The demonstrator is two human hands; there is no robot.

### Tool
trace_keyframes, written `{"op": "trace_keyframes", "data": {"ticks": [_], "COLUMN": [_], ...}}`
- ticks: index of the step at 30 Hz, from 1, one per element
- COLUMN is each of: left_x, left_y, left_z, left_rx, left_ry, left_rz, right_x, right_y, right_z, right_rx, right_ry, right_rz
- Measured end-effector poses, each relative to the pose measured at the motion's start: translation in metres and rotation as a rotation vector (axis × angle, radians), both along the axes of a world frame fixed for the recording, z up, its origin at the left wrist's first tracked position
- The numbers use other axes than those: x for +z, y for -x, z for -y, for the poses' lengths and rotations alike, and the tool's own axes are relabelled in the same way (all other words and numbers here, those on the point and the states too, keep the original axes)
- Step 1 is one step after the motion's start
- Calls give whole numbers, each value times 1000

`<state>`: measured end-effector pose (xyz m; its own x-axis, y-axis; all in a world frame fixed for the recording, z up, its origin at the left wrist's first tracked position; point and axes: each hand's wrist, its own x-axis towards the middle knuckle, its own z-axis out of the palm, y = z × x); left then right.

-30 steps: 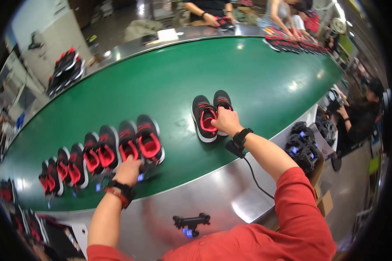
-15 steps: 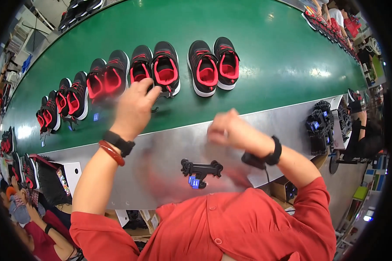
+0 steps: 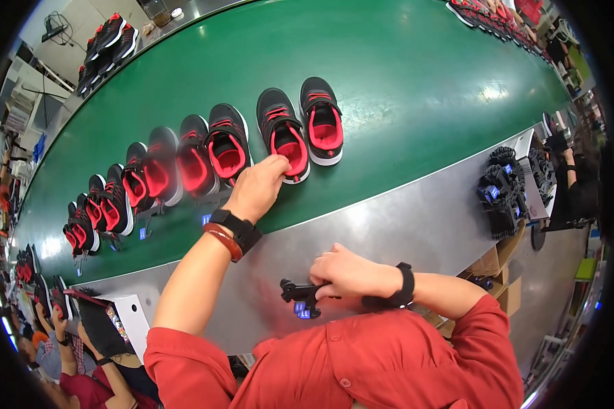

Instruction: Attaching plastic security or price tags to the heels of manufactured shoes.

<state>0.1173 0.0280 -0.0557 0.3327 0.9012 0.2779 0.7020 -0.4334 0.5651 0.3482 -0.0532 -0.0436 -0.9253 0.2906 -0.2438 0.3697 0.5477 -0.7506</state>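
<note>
A row of black sneakers with red lining crosses the green table surface. My left hand [image 3: 258, 187] reaches the heel of one sneaker [image 3: 275, 109], its fingers closed on the rim of the opening. Just to the right stands a matching sneaker [image 3: 319, 102], toe pointing away. My right hand [image 3: 351, 271] rests low over a small stack of black plastic shoe hangers [image 3: 295, 292] with blue tags, fingers curled around the right end of the top one. The fingertips there are partly hidden.
A grey metal ledge [image 3: 389, 225] runs along the near side of the green surface [image 3: 416, 95]. At the right lies a heap of black hangers [image 3: 501, 198] beside a white box [image 3: 525, 153]. An open box [image 3: 138, 320] stands at lower left. Other people work at both sides.
My left hand has moved from a sneaker pair further left to the pair at the right. My right hand has come down onto the hangers. The sneakers have shifted left in view.
</note>
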Motion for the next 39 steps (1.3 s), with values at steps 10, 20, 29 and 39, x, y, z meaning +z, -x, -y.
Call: {"op": "trace_keyframes", "data": {"ticks": [10,20,29,39], "left_x": [-3,-5,4,19], "left_y": [-8,-9,-12,-18], "left_z": [28,26,23,18], "left_rx": [22,83,-30,147], "left_ry": [-20,-20,-74,386], "left_rz": [-31,-119,-361,-194], "right_x": [-9,-9,-4,-10], "right_y": [-6,5,2,0], "right_z": [-40,-54,-96,-170], "right_rx": [-986,-699,-646,-300], "right_ry": [732,721,263,-652], "right_rz": [-398,-147,-373,-215]}}
